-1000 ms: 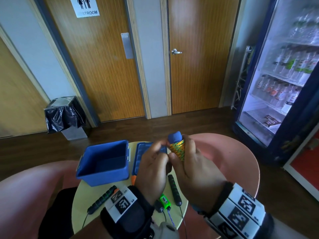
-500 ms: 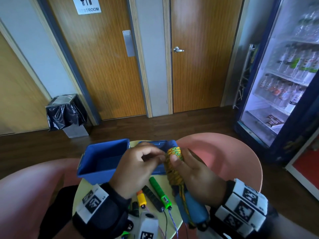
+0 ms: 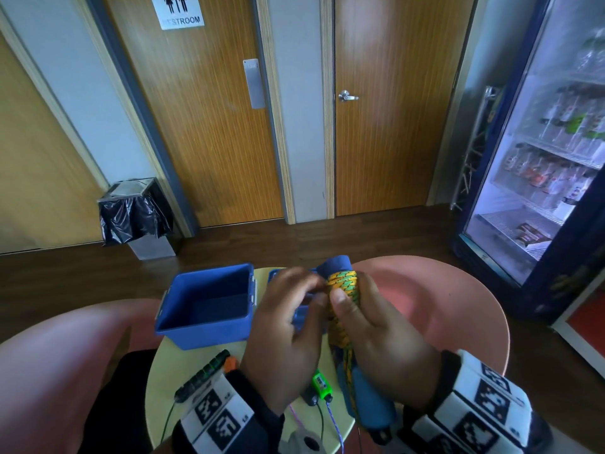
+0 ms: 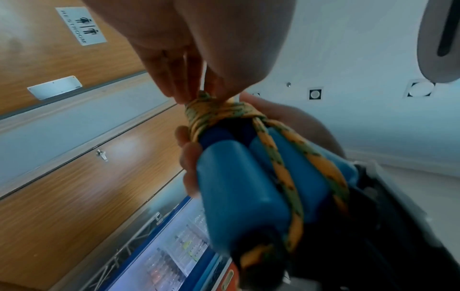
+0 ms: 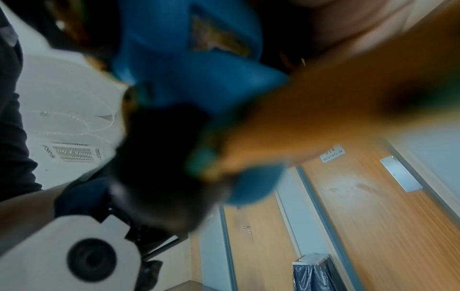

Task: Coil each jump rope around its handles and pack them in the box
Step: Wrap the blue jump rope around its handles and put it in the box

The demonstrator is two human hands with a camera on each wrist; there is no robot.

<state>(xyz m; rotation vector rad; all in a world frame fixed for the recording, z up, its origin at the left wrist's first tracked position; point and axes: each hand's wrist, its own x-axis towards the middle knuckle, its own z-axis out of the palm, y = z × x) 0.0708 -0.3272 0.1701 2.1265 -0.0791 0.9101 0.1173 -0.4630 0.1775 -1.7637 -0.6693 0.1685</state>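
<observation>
A jump rope with two blue foam handles [image 3: 371, 399] held side by side sits upright above a small round yellow table [image 3: 157, 385], its orange-and-green cord [image 3: 343, 285] wound in tight turns around the upper part of the handles. The person's right hand [image 3: 381, 342] wraps around the bundle, thumb pressed against the coils. The left hand [image 3: 284, 332] pinches the cord at the top of the winding between thumb and fingertips [image 4: 184, 92], as the left wrist view shows, with two strands of cord running down between the handles. The right wrist view is too blurred to add detail. Just to the left of the hands, the open blue box [image 3: 204, 306] rests on the table, and its lid [image 3: 299, 317] lies beside it, mostly hidden behind the left hand. Nearer the person, a black-handled rope [image 3: 203, 375] with an orange tip and a green handle [image 3: 321, 386] lie on the tabletop. Pink chairs [image 3: 435, 299] flank the table; beyond are wooden doors, a restroom sign [image 3: 181, 11], a lined bin [image 3: 137, 214] and a drinks fridge [image 3: 540, 165]
</observation>
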